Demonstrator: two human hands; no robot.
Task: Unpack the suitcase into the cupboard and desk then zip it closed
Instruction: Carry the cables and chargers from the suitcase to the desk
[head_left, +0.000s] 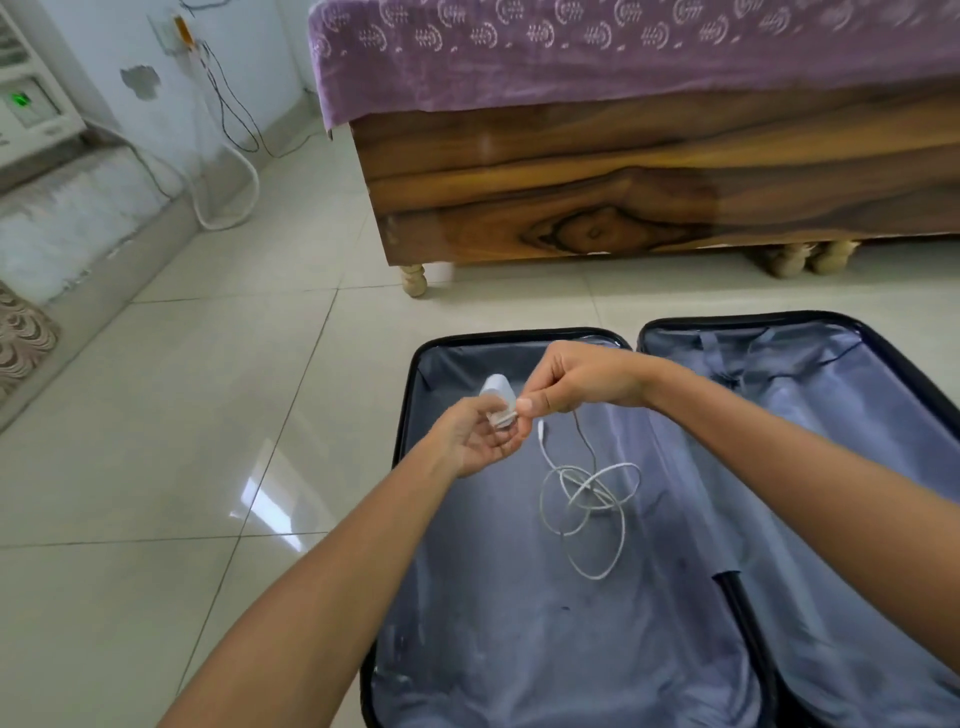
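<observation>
A black suitcase (402, 415) lies wide open on the floor, both halves lined with grey-blue fabric. Above its left half, my left hand (475, 439) holds a white charger plug (497, 397). My right hand (576, 384) pinches the white cable (589, 501) close to the plug. The cable hangs down in loose tangled loops over the lining, with one connector end dangling free. Apart from straps in the right half, I see nothing else inside the suitcase.
A wooden bed (597, 192) with a purple patterned cover stands just beyond the suitcase. Pale floor tiles (182, 415) stretch to the left. A white appliance (31, 104) and wall cables (228, 124) sit at the far left.
</observation>
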